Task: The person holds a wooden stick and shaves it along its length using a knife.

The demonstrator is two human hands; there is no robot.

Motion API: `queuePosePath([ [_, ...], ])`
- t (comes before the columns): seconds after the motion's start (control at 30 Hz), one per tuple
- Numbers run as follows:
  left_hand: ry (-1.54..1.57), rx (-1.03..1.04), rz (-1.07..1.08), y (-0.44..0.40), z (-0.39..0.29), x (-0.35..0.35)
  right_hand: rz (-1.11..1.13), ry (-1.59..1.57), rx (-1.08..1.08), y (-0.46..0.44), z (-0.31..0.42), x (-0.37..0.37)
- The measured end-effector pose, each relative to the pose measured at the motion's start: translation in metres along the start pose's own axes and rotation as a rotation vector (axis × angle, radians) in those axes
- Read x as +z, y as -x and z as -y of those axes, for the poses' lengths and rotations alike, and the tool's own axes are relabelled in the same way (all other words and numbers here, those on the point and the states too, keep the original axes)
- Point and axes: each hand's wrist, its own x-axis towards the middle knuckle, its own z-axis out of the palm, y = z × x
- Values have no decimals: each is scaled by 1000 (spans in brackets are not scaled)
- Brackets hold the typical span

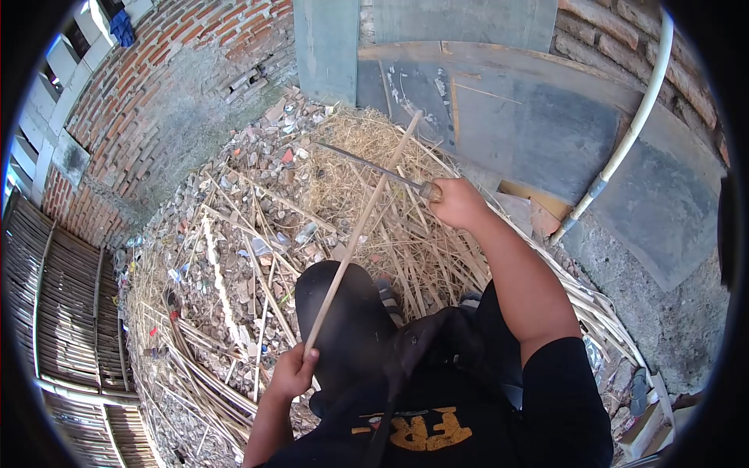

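My left hand [292, 374] is closed round the lower end of a long pale bamboo strip [348, 248]. The strip slants up and away to the right, passing over my dark-clad knee [343, 300]. In my right hand [458, 205] is the handle of a long knife [363, 162] with a narrow dark blade. That blade points to the upper left and crosses the strip in its upper part. Whether the two touch there I cannot tell. Beneath them lies a heap of straw-coloured shavings [351, 129].
Rubble [281, 140] and loose bamboo strips [195, 355] cover the ground. A brick wall [168, 86] stands at the back left, a woven bamboo panel [66, 304] at the left. On the right, grey boards [538, 117] lean by a white pipe [632, 129].
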Motion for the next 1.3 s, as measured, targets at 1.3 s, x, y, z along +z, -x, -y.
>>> queuePosePath([
  [1.3, -125, 106, -129, 0, 0, 7, 64, 46, -38, 0, 11, 2],
])
